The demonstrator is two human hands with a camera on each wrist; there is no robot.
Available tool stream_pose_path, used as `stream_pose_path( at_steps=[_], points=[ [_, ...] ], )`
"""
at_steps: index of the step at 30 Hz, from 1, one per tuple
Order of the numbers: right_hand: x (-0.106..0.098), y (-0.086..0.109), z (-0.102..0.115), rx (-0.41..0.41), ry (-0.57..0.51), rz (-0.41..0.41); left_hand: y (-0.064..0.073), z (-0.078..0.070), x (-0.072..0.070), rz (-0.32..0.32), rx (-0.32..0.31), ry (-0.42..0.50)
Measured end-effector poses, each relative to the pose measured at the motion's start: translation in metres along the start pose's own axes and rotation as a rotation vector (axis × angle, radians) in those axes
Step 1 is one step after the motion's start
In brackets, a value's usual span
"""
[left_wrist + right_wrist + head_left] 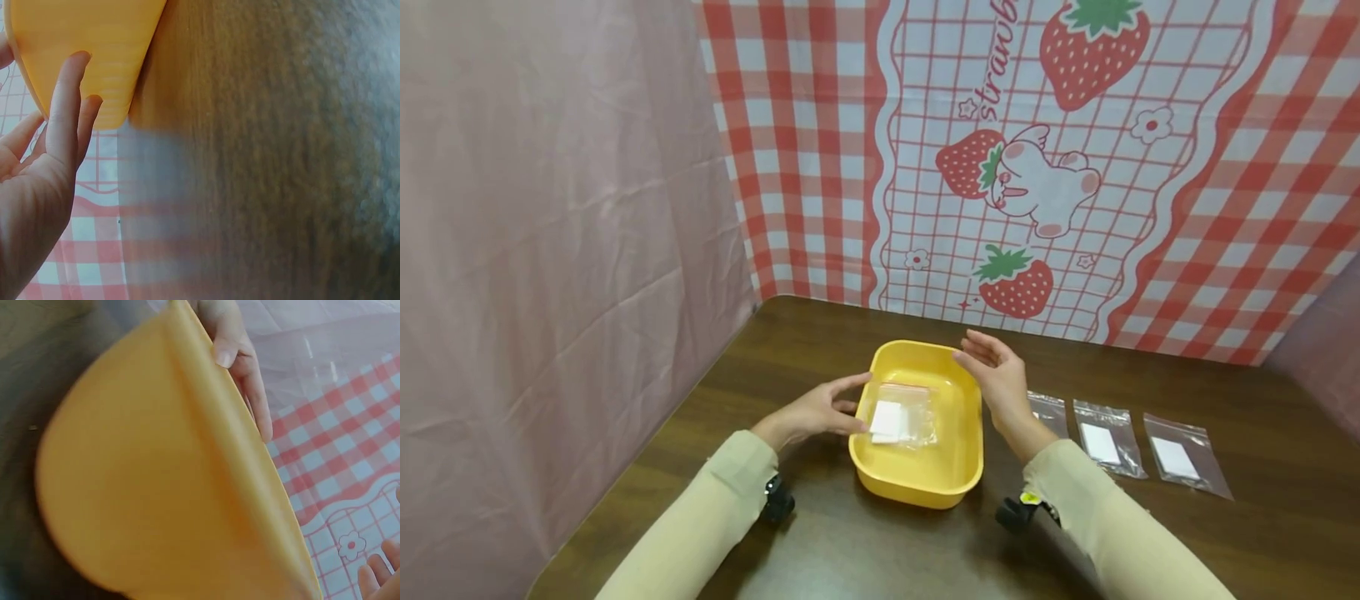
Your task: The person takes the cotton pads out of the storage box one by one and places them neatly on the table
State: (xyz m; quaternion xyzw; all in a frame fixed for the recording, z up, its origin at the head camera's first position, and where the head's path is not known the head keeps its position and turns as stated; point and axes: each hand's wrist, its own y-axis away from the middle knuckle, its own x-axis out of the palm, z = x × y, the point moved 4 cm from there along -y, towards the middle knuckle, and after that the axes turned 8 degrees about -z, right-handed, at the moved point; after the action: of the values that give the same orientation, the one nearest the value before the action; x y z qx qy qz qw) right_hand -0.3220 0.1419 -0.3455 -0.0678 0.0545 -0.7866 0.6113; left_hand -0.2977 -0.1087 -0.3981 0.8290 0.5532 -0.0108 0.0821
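Observation:
A yellow plastic basin (917, 492) stands on the table. Inside it lies a clear zip bag (917, 417) with a white rectangular piece in it. My left hand (816, 412) is at the basin's left rim, thumb and fingers spread. In the left wrist view, extended fingers (65, 112) lie along the basin's outer wall (94, 37). My right hand (1000, 383) is at the far right of the rim, fingers loosely bent and holding nothing; only some of its fingertips (378, 569) show in the right wrist view.
To the right of the basin, three similar clear bags lie in a row: one partly behind the right hand (1048, 408), a middle bag (1101, 442) and a right bag (1180, 458). A strawberry-print checked cloth (820, 167) hangs behind the table, a pink curtain (565, 208) at the left.

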Motion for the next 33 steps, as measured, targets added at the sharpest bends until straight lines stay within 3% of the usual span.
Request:
stream_pose_path(
  at_steps=[13, 20, 27, 33],
  points=[
    [0.042, -0.02, -0.005, 0.124, 0.13, 0.066, 0.0, 0.001, -0.002, -0.021, -0.023, -0.03],
    [0.061, -0.021, -0.012, 0.117, 0.167, 0.119, -0.002, 0.001, -0.002, -0.02, -0.021, -0.031],
    [0.071, -0.023, -0.024, 0.101, 0.39, 0.322, -0.003, 0.003, -0.004, -0.038, -0.05, -0.042],
    [0.077, -0.019, -0.037, 0.081, 0.496, 0.513, -0.002, 0.001, -0.004, -0.048, -0.052, -0.038]
  ],
)
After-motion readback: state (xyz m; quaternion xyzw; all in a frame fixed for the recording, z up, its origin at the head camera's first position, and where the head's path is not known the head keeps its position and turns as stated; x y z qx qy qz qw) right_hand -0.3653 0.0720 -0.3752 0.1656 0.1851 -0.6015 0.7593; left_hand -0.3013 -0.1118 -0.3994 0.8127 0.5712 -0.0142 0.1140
